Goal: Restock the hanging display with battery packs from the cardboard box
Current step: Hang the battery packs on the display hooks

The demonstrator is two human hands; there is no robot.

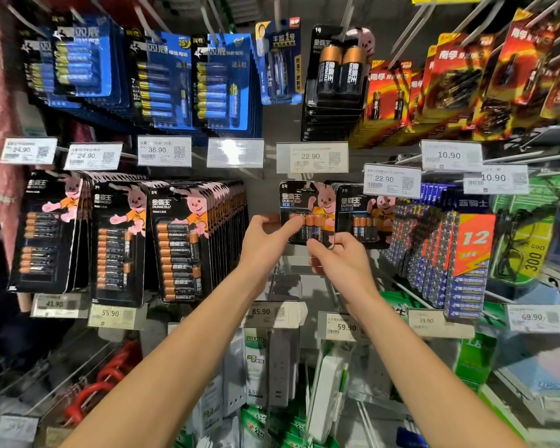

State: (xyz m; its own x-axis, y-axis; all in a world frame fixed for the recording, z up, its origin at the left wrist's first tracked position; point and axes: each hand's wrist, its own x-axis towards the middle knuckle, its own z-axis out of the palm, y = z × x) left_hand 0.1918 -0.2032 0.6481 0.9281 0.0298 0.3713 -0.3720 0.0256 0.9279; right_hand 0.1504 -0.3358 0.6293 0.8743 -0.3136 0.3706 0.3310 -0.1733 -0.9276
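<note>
**Hazards**

- The top of the battery pack (299, 202) is sitting just beneath the price label (311, 156), which is hanging at 12 o'clock from it. It cannot be told whether the hang hole is already on the peg. If it is not, letting go now is likely to drop the pack onto the goods below.
- The label holder is standing in front of the peg line. Lifting the pack too steeply is likely to catch the card on it and bend the card.
- A neighbouring pack (362, 218) is hanging just beside, at 3 o'clock, and overlapping the right edge. A sideways push is likely to drag it along its own peg.
- The held pack is marked 5 and the neighbour 7, so a shift to the right risks hanging it in the wrong row.

**Position and grip**

- The pack is hanging upright, slightly right of the display's centre.
- The left hand (262, 244) is lying at 7 o'clock from the pack. It is pinching the left edge, with one finger reaching across the front over the batteries.
- The right hand (343, 263) is lying at 5 o'clock from the pack. It is pinching the lower right corner between thumb and fingertips.
- Both hands are holding the same pack; neither is free.
- The cardboard box is not in view.
</note>
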